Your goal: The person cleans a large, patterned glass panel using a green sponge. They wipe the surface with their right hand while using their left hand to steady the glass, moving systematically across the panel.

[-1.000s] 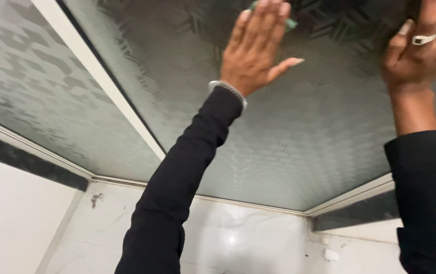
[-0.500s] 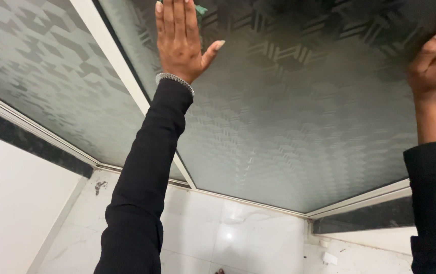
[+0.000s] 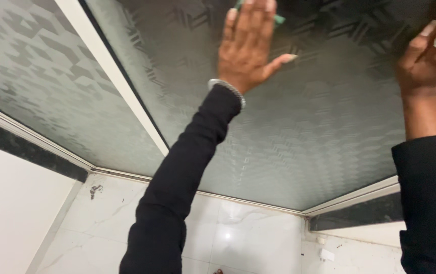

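Two hands flat on patterned glass panel [image 3: 304,152]. Left hand [image 3: 248,48]: fingers together and straight, thumb splayed right, palm pressing green cloth [image 3: 278,19] to glass; only cloth corner shows past fingertips at top edge. Right hand [image 3: 431,61], far right: fingers loosely curled on glass, ring on one, holds nothing. Silver bracelet [image 3: 226,90] at left wrist, black sleeves. White frame bar [image 3: 111,76] left of hand. Risk: cloth slips from flat palm, drops to tiled floor [image 3: 248,238]; bracelet or ring may scratch glass; hard lean shifts panel.
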